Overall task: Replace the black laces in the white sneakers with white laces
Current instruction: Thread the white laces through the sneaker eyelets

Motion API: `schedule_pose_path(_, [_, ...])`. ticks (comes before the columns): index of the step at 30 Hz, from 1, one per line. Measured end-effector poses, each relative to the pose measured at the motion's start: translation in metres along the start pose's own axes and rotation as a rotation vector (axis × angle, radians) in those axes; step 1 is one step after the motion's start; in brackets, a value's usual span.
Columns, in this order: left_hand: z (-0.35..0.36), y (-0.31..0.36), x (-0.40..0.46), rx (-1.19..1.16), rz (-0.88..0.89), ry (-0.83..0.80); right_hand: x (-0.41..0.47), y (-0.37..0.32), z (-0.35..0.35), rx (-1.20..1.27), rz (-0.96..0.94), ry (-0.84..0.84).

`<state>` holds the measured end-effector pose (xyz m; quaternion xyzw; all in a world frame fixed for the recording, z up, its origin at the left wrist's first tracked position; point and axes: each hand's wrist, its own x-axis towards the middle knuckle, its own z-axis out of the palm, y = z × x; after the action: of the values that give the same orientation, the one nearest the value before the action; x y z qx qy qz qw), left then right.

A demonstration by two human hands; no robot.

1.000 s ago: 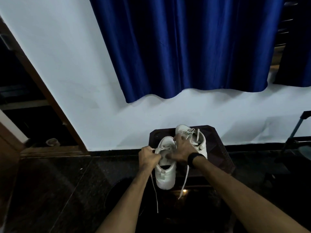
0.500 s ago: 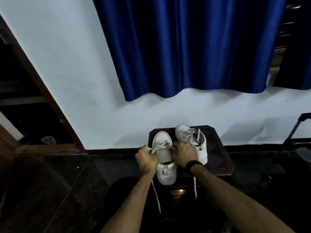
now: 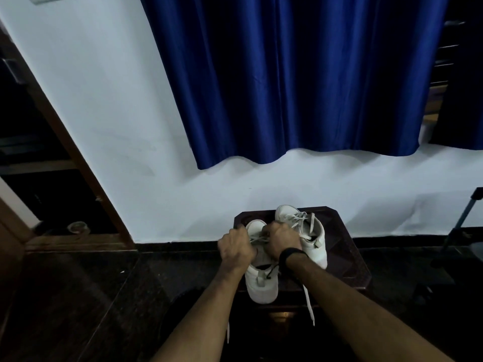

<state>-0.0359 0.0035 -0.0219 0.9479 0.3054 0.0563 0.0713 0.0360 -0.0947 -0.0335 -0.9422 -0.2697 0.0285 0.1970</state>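
two white sneakers sit side by side on a dark stool [image 3: 347, 259] by the wall. the left hand [image 3: 235, 248] and right hand [image 3: 281, 242] both curl around the white lace [image 3: 257, 240] of the near sneaker [image 3: 261, 286] (its ends dangle off the stool); the far sneaker [image 3: 311, 231] is already laced white.

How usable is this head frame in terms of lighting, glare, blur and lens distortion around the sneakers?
Head view: dim overall, dark floor nearly black; the white wall and white sneakers stand out; a small warm glare spot sits below the dark wooden stool; wide-angle bending slants the brown door frame; both hands look soft, laces hard to trace.
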Motion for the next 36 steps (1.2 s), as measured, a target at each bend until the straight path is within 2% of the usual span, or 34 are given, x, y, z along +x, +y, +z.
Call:
schedule_pose_path(4, [0.016, -0.003, -0.005, -0.027, 0.014, 0.087, -0.013, 0.008, 0.002, 0.146, 0.011, 0.124])
schedule_pose_path(10, [0.032, -0.003, -0.018, -0.214, -0.058, 0.217, -0.019, 0.011, 0.011, 0.121, 0.114, 0.097])
schedule_pose_path(13, [0.029, -0.004, -0.016, -0.145, -0.034, 0.207, -0.018, 0.014, 0.013, 0.036, 0.095, 0.094])
schedule_pose_path(15, [0.024, -0.003, -0.007, -0.048, 0.056, 0.210, -0.016, 0.015, 0.009, -0.012, 0.058, 0.096])
schedule_pose_path(19, [0.025, -0.003, 0.007, 0.058, 0.099, 0.150, -0.013, 0.017, 0.008, -0.073, 0.030, 0.084])
schedule_pose_path(21, [0.029, -0.004, 0.003, -0.014, 0.046, 0.106, -0.014, 0.017, 0.014, -0.043, 0.066, 0.082])
schedule_pose_path(25, [0.035, -0.003, -0.005, -0.216, -0.049, 0.148, -0.017, 0.011, 0.027, 0.006, 0.137, 0.136])
schedule_pose_path(29, [0.028, -0.002, -0.004, -0.273, -0.090, 0.139, -0.013, 0.012, 0.026, -0.006, 0.127, 0.155])
schedule_pose_path(36, [0.002, -0.029, 0.013, -0.454, -0.169, -0.130, -0.004, 0.011, -0.011, -0.190, 0.010, -0.012])
